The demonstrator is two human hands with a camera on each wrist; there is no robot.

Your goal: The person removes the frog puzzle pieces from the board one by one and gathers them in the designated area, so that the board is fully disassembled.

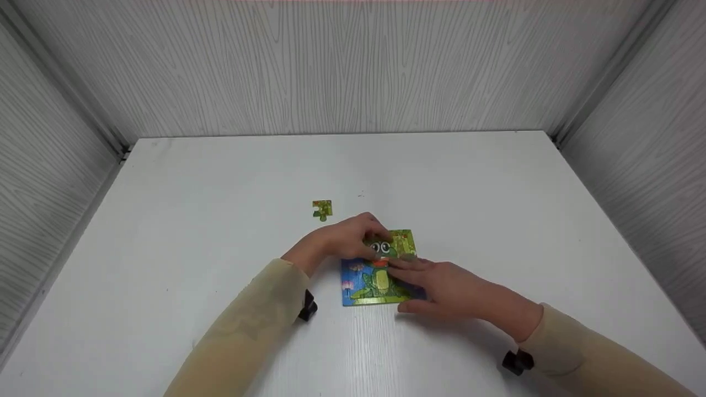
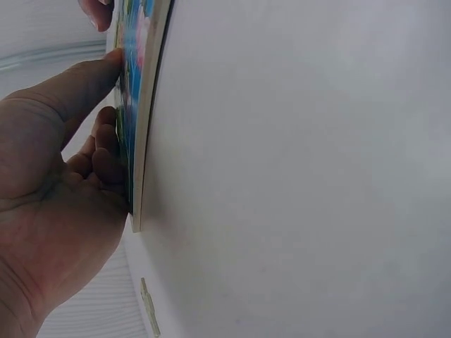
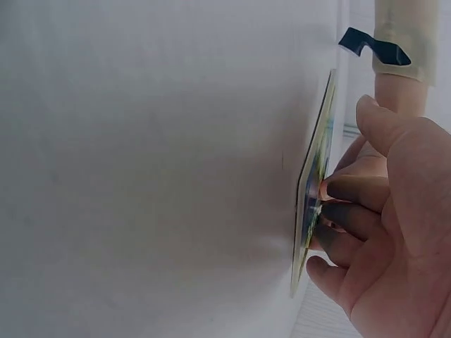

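A square jigsaw puzzle (image 1: 366,281) with a green frog on a blue and green ground lies flat on the white table. My left hand (image 1: 348,237) arches over its upper left part, thumb and curled fingers on either side of a puzzle piece (image 1: 380,247) with the frog's eyes. In the left wrist view the thumb (image 2: 91,81) tip meets the picture's surface. My right hand (image 1: 449,289) lies over the puzzle's right side with its fingers extended, fingertips near the frog's mouth. Its palm and fingers hide the lower right corner.
One loose puzzle piece (image 1: 323,209), green and yellow, lies on the table (image 1: 220,198) beyond the left hand. Grey wood-grain panels (image 1: 353,66) stand along the back and both sides. Each sleeve has a black clip (image 1: 518,362) near the wrist.
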